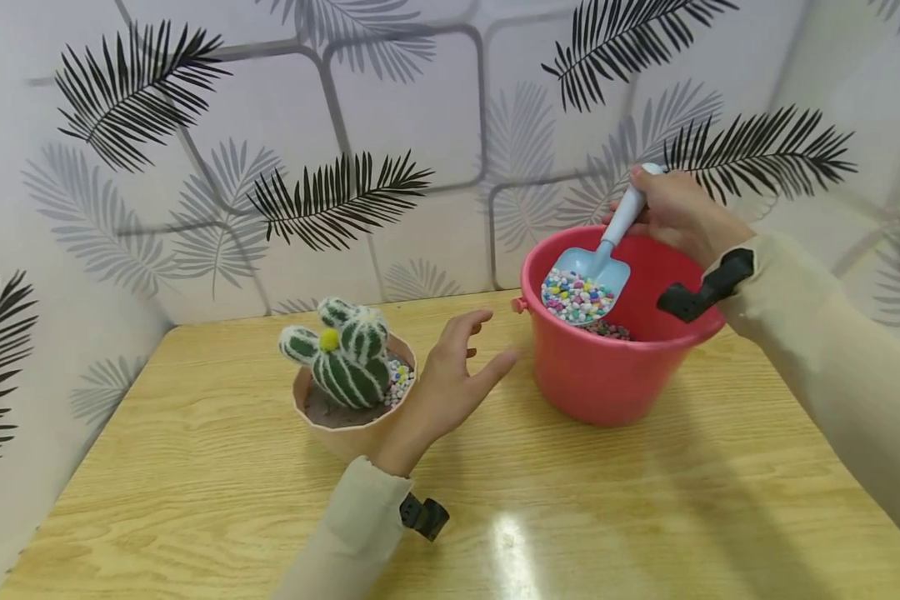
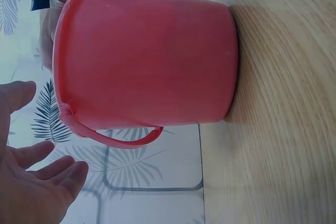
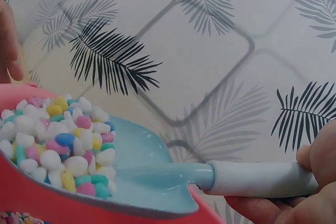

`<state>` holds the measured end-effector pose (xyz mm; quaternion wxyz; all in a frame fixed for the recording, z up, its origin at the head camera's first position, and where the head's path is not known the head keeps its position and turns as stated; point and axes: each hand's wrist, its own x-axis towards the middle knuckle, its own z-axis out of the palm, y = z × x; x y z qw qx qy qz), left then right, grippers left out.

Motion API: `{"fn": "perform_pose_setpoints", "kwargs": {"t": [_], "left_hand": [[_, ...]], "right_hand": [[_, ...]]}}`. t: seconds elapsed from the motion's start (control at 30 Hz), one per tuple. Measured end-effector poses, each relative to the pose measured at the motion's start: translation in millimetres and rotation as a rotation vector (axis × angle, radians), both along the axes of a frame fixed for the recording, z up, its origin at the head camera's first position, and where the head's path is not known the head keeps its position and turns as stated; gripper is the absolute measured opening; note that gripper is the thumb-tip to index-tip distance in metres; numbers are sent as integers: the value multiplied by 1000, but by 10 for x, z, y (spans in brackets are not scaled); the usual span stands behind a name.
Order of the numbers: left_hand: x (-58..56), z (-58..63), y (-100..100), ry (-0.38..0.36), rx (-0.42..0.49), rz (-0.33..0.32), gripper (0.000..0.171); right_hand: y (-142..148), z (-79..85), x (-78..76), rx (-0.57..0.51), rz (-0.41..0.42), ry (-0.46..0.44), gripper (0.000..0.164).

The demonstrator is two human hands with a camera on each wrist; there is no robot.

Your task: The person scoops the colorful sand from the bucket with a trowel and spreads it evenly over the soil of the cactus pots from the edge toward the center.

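Note:
My right hand point(image 1: 671, 208) grips the white handle of a small light-blue shovel point(image 1: 621, 218), tilted over the mouth of a red bucket point(image 1: 607, 379). Colourful pebbles point(image 3: 58, 145) fill the shovel's scoop in the right wrist view, and more lie inside the bucket. My left hand point(image 1: 450, 379) holds nothing; its fingers are spread and loosely bent between the bucket and a plant pot point(image 1: 345, 437). In the pot stands a green-and-white fuzzy cactus point(image 1: 348, 358) with a yellow ball on it. Some pebbles lie on the brown soil at the pot's right side.
The pot and bucket stand on a wood-grain table point(image 1: 195, 483). Behind it rises a wall point(image 1: 420, 108) with a feather-leaf pattern. The bucket's red handle point(image 2: 126, 141) hangs down its side in the left wrist view.

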<state>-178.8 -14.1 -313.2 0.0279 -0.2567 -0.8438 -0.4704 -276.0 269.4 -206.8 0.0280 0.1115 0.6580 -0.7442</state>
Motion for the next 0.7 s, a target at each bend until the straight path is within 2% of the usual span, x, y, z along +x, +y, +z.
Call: {"fn": "perform_pose_setpoints", "kwargs": {"t": [0.17, 0.47, 0.7], "left_hand": [[61, 21, -68, 18, 1, 5, 59], [150, 38, -201, 2, 4, 10, 58], [261, 22, -371, -29, -18, 33, 58]], "right_hand": [[-3, 18, -9, -28, -3, 3, 29], [82, 39, -67, -118, -24, -31, 18], [48, 130, -62, -149, -78, -114, 26]]}}
